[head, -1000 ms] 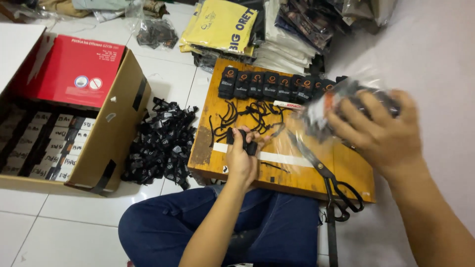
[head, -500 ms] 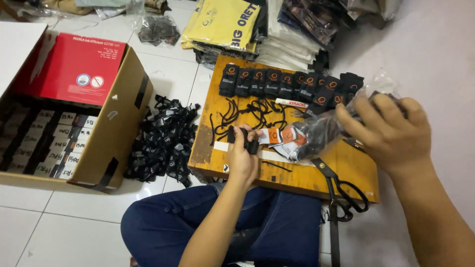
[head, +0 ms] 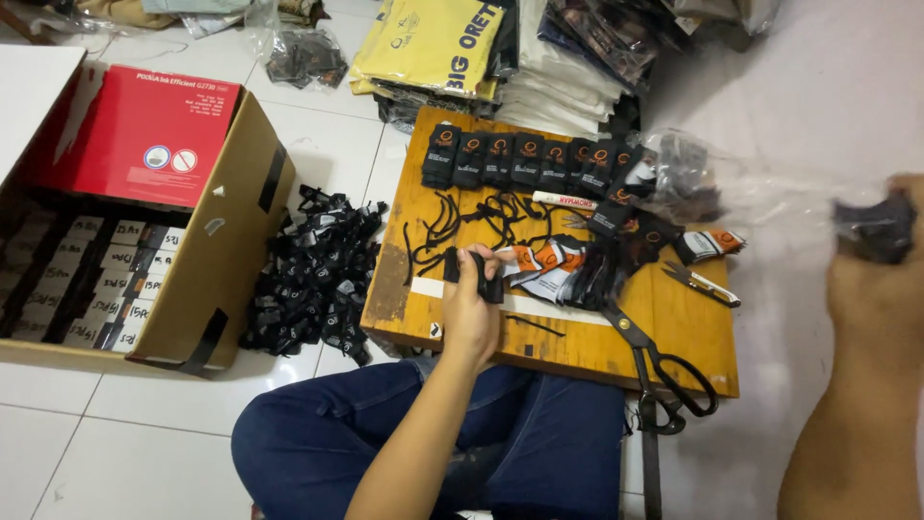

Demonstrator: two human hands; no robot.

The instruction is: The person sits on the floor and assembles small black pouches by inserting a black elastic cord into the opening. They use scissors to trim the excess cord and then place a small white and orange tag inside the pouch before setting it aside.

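Left hand (head: 472, 313) grips a black pouch (head: 481, 279) on the wooden table (head: 577, 347); right hand (head: 881, 279) clutches a clear plastic bag (head: 770, 193) beside orange-labelled packages (head: 549, 260).

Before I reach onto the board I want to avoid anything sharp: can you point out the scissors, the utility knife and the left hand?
Scissors (head: 647, 358): head view, on the pivot where the blades meet the black handles.
Utility knife (head: 701, 283): head view, on the middle of its body.
Left hand (head: 472, 306): head view, on the back of the hand.
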